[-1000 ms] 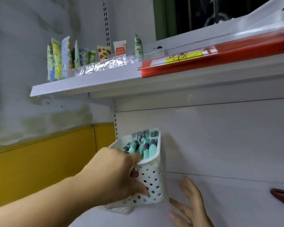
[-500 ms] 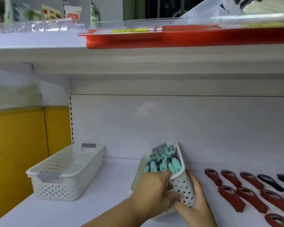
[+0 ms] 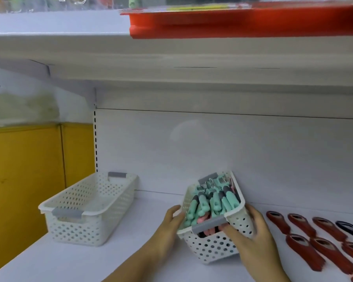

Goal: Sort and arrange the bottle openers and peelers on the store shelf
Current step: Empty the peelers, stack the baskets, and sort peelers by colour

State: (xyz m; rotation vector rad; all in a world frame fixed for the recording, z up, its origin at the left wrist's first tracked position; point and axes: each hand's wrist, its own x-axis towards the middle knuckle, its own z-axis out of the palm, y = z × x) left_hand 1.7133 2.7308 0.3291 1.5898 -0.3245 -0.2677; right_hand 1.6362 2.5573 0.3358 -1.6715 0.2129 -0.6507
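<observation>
Head view: the only view given; everything placed against the peeler basket (image 3: 210,246).
Step in hand: judged as setting down the white perforated peeler basket, packed with mint-and-grey peelers (image 3: 212,202) plus a few pink ones.
Peeler basket: tilted, far end up toward the back panel, low over the shelf (image 3: 73,261); contact of base with board not clear.
Left hand (image 3: 170,224): on the basket's left wall, fingers curled round the rim and gripping it, forearm rising from the bottom edge.
Right hand (image 3: 256,239): on the basket's right near corner, thumb hooked over the rim beside the grey handle, fingers wrapped on the outer wall, grasping.
Bottle openers (image 3: 306,251): just right of the basket, loose on the board in rows, mostly red, a dark one farther right.
Empty basket (image 3: 90,226): well to the left of the peeler basket, same make, upright, nothing visible inside.
Next move, as a judgement: level the peeler basket, seat it flat, line it up with the empty basket, then let go with both hands; likely the openers to be gathered afterwards.
Care needed: tilt enough to spill peelers toward the back; openers close to the right wall, easily nudged.
Above the basket: upper shelf with a red strip (image 3: 232,23).
</observation>
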